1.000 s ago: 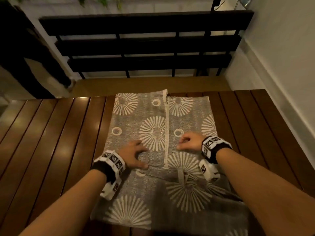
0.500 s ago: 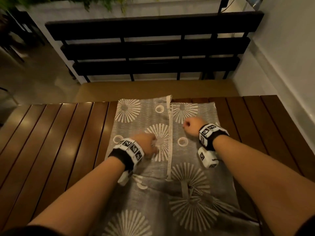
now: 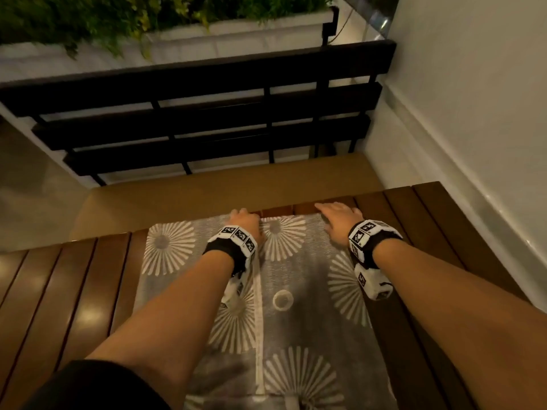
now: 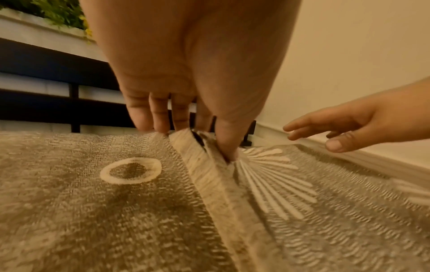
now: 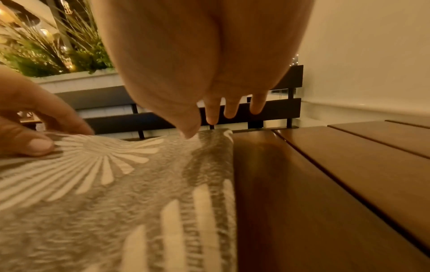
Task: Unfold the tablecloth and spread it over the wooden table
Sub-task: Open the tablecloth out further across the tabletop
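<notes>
A grey tablecloth (image 3: 296, 276) with white sunbursts lies folded in a long strip on the slatted wooden table (image 3: 74, 291). It reaches the table's far edge. My left hand (image 3: 247, 220) is at that far edge. In the left wrist view its thumb and fingers (image 4: 163, 125) pinch the white hem of the top layer (image 4: 209, 174). My right hand (image 3: 331, 216) hovers over the cloth's far right corner (image 5: 218, 139). Its fingers (image 5: 232, 110) are straight and hold nothing, and its thumb tip is just above the fabric.
Beyond the table's far edge is a tan surface (image 3: 207, 190), then a dark slatted railing (image 3: 207, 113) and a planter with green plants (image 3: 118, 19). A white wall (image 3: 473, 113) runs close along the right side. Bare slats (image 5: 325, 184) lie right of the cloth.
Both hands have moved from the middle of the cloth out to its far edge. The left hand now pinches the hem. The head view has shifted forward.
</notes>
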Available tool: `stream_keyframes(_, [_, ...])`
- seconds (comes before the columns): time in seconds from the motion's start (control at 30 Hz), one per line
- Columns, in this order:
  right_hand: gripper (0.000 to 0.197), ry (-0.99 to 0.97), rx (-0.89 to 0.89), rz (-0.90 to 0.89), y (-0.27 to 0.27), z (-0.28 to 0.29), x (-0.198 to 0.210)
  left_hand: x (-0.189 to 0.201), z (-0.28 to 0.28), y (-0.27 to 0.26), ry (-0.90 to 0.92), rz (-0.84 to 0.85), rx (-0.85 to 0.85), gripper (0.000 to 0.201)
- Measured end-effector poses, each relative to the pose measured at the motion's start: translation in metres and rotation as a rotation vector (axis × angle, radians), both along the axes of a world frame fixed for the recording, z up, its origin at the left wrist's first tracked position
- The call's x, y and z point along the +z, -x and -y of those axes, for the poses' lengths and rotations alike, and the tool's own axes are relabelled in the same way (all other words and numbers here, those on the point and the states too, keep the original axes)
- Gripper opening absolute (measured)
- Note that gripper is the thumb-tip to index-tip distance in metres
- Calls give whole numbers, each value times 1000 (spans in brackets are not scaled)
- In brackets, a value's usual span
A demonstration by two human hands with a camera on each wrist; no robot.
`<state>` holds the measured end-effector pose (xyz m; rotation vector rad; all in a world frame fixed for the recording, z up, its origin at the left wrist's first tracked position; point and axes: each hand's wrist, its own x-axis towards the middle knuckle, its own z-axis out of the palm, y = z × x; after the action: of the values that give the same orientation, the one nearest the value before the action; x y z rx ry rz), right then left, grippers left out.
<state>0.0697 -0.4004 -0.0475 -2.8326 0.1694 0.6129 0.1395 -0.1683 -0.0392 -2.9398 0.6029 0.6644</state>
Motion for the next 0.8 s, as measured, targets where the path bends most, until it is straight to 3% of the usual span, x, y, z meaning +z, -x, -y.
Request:
stream_keyframes(0.07, [58, 42, 25, -34, -3, 4, -1, 3, 5, -5, -6, 51, -70, 38])
stream_keyframes(0.13, [50, 111, 54, 3, -5, 6, -3, 4, 8, -7, 154, 143, -101, 30])
stream_keyframes(0.23, [46, 235, -7, -16, -10, 11, -3, -5, 10, -4, 409, 235, 4, 23])
stream_keyframes(0.33, [45, 303, -102, -82, -16, 5, -2, -27, 6, 3, 352, 64, 111, 53])
stream_keyframes(0.43, [54, 345, -28, 43, -26, -16, 2, -36, -11, 1, 393, 34, 245, 66])
stream_keyframes(0.53, [48, 152, 118, 160, -38, -47, 2, -37, -40, -9, 391, 114, 360, 60])
stream_keyframes(0.67, [41, -170, 162, 142, -53, -100, -6, -41, -71, -14, 295, 118, 303, 58])
stream_keyframes(0.8, [64, -215, 109, 36, -66, -131, -20, -39, -88, -12, 207, 22, 355, 76])
